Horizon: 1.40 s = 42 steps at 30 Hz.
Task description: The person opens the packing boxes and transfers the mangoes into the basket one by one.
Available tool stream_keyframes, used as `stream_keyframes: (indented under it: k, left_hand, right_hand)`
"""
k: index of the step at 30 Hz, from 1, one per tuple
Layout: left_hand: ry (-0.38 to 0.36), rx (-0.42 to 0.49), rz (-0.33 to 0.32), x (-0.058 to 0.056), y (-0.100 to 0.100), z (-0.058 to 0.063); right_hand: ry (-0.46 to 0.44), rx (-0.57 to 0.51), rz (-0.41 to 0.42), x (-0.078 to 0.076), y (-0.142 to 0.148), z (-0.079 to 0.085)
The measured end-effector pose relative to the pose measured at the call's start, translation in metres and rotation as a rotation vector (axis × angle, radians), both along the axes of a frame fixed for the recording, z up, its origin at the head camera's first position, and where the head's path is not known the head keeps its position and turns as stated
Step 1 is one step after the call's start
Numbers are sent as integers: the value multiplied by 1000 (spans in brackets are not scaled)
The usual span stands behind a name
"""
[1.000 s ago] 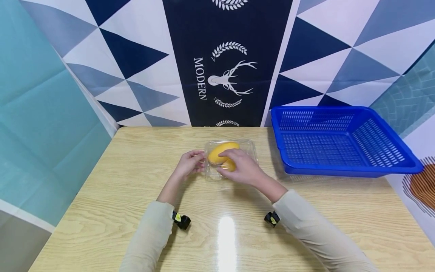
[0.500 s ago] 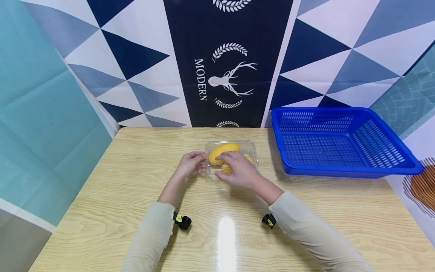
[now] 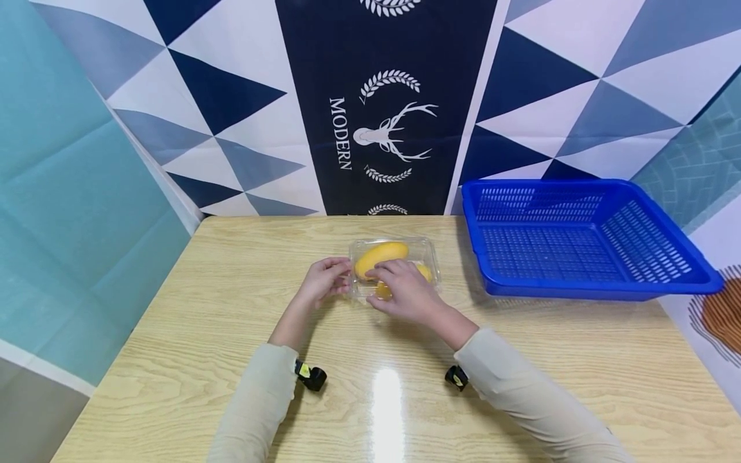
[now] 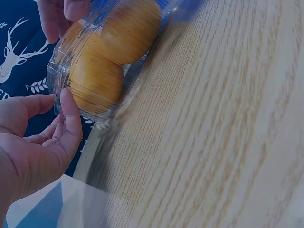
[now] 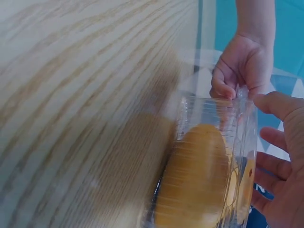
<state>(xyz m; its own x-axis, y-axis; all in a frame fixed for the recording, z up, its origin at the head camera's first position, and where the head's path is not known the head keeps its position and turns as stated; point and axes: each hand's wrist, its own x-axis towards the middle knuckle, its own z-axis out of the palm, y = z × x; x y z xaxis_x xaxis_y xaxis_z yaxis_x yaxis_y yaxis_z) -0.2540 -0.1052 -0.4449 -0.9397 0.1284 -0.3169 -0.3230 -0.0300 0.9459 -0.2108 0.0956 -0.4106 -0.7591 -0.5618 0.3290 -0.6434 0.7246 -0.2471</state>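
Observation:
A clear plastic container (image 3: pixel 429 249) lies on the table with yellow mangoes inside. One long mango (image 3: pixel 382 257) shows at its left in the head view, and another mango (image 3: pixel 424 271) is partly covered by my right hand. My left hand (image 3: pixel 326 281) pinches the container's left rim between thumb and fingers, clearer in the left wrist view, where mangoes (image 4: pixel 95 76) show through the ribbed wall. My right hand (image 3: pixel 407 292) is over the container's front part with fingers spread and gently bent. In the right wrist view its thumb is at the rim, with nothing visibly gripped.
A blue perforated plastic basket (image 3: pixel 579 289) stands at the back right, its right end past the table edge. The wooden table (image 3: pixel 243 257) meets a patterned cloth backdrop (image 3: pixel 231 116) at the back. A glare spot lies on the front of the table.
My right hand has shifted slightly left and down over the container, and more of the mango to its right is visible. My left hand stays at the left rim.

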Motion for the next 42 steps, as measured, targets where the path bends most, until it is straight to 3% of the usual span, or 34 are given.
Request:
stream_keyframes:
  k: [18,42]
  left_hand:
    - [-3,0,-6,-1,-1,-2]
    - [-13,12,0,0,-1,-1]
  right_hand:
    - [24,78,-27,-3,-2,-4]
    - [54,130,6,-9,-2,-5]
